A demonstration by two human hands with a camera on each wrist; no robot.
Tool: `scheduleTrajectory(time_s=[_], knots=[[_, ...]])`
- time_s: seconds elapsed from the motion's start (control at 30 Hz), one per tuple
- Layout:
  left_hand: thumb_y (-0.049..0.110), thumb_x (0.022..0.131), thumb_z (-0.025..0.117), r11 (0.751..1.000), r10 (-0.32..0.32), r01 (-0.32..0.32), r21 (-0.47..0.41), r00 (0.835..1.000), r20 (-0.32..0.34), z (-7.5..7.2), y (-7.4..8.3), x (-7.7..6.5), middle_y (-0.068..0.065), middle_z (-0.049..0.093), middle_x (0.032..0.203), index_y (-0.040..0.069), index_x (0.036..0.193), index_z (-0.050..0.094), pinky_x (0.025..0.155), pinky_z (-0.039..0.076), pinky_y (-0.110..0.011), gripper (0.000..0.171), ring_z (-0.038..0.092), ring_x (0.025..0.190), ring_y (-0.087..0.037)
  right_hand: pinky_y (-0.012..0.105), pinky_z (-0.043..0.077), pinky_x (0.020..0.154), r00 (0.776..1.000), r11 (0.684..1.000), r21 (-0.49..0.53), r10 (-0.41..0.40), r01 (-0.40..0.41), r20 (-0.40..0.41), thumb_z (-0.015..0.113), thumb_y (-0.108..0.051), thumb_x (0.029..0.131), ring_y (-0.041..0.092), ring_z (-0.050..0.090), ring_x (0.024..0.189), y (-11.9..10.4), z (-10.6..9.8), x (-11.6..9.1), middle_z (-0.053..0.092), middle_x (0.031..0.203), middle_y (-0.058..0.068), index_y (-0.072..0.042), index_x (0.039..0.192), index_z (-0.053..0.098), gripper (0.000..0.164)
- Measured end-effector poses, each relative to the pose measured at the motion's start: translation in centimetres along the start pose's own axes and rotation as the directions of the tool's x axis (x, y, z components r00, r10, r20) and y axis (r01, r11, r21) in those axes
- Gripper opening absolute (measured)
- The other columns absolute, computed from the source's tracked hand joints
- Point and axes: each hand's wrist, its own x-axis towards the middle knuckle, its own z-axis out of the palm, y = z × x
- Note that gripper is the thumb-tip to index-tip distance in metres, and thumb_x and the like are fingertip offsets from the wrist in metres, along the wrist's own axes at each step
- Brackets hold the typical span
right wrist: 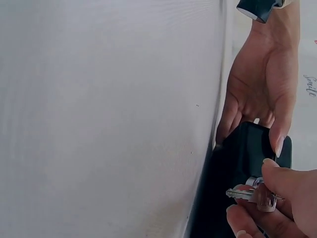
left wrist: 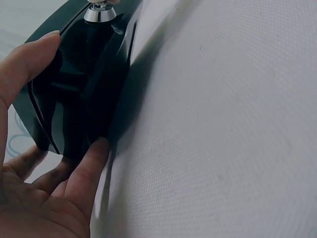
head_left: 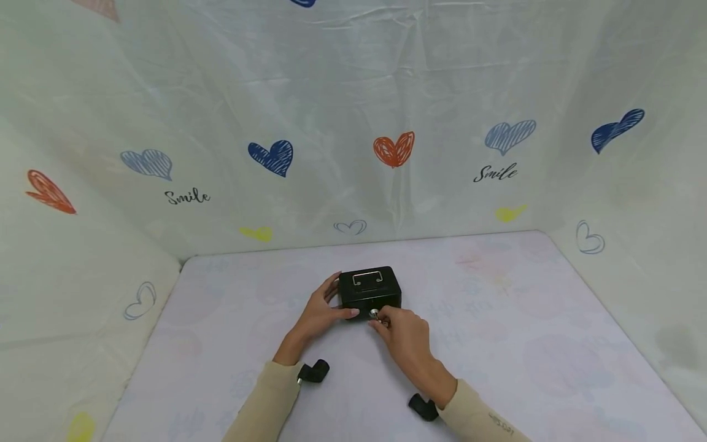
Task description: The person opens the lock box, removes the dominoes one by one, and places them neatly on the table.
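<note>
A black metal cash box [head_left: 370,288] with a folding wire handle on its lid stands closed on the table. My left hand [head_left: 318,316] grips its left end, the thumb on the front face and the fingers along the side. At the round silver lock [left wrist: 100,13] on the front, my right hand [head_left: 407,337] pinches a key between thumb and forefinger; the fingers mostly hide that key. A second key [right wrist: 242,194] dangles from the same ring beside the lock, its blade free, in the right wrist view.
A white patterned cloth covers the table [head_left: 221,344]. Behind and at both sides hang white sheets [head_left: 331,184] printed with hearts and the word Smile. A black wrist camera [head_left: 313,371] is on the left forearm, another [head_left: 423,407] on the right.
</note>
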Motion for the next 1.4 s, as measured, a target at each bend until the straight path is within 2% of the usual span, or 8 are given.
scheduleTrajectory(time_s=[0.27, 0.43, 0.63, 0.9, 1.4], knots=[[0.007, 0.081, 0.090, 1.000, 0.005, -0.005, -0.003, 1.000, -0.006, 0.07, -0.06, 0.13, -0.024, 0.047, 0.159, 0.007, 0.165, 0.034, 0.121, 0.043, -0.058, 0.100, 0.040, 0.152, -0.044, 0.018, 0.040, 0.044, 1.000, 0.999, 0.035, 0.024, -0.024, -0.015, 0.088, -0.017, 0.087, -0.001, 0.050, 0.051, -0.16, 0.15, 0.05, 0.073, 0.068, -0.002, -0.011, 0.082, 0.079, 0.011], [0.005, 0.081, 0.089, 1.000, 0.003, -0.003, -0.018, 1.000, -0.005, 0.19, 0.00, 0.04, -0.024, 0.049, 0.158, 0.005, 0.165, 0.034, 0.118, 0.046, -0.056, 0.101, 0.040, 0.152, -0.044, 0.020, 0.042, 0.045, 0.998, 0.997, -0.062, -0.048, 0.045, -0.047, 0.087, -0.017, 0.087, 0.006, 0.058, 0.056, -0.36, 0.30, -0.04, 0.074, 0.072, 0.000, -0.012, 0.081, 0.078, 0.012], [0.005, 0.081, 0.089, 1.000, 0.004, -0.004, -0.028, 1.000, 0.003, 0.22, -0.06, -0.03, -0.025, 0.046, 0.160, 0.005, 0.165, 0.033, 0.117, 0.048, -0.056, 0.101, 0.039, 0.152, -0.044, 0.027, 0.049, 0.050, 0.988, 0.975, -0.190, -0.132, 0.116, -0.075, 0.089, -0.019, 0.085, 0.016, 0.061, 0.064, -0.43, 0.35, -0.17, 0.069, 0.075, 0.001, -0.010, 0.083, 0.079, 0.013], [0.004, 0.081, 0.089, 0.999, 0.018, -0.018, -0.044, 1.000, 0.011, 0.17, -0.29, -0.04, -0.025, 0.046, 0.160, 0.004, 0.165, 0.032, 0.117, 0.048, -0.055, 0.101, 0.038, 0.153, -0.045, 0.030, 0.048, 0.058, 0.975, 0.962, -0.218, -0.192, 0.165, -0.111, 0.090, -0.018, 0.083, 0.017, 0.058, 0.069, -0.19, 0.59, -0.30, 0.064, 0.079, 0.001, -0.009, 0.084, 0.079, 0.015], [0.005, 0.080, 0.090, 0.999, 0.003, -0.002, -0.046, 1.000, 0.008, 0.05, -0.27, 0.02, -0.024, 0.045, 0.160, 0.006, 0.165, 0.033, 0.118, 0.047, -0.054, 0.102, 0.037, 0.153, -0.043, 0.034, 0.049, 0.064, 0.974, 0.962, -0.228, -0.182, 0.148, -0.133, 0.089, -0.015, 0.085, 0.019, 0.059, 0.073, -0.51, 0.79, -0.32, 0.064, 0.079, 0.001, -0.008, 0.082, 0.078, 0.013]])
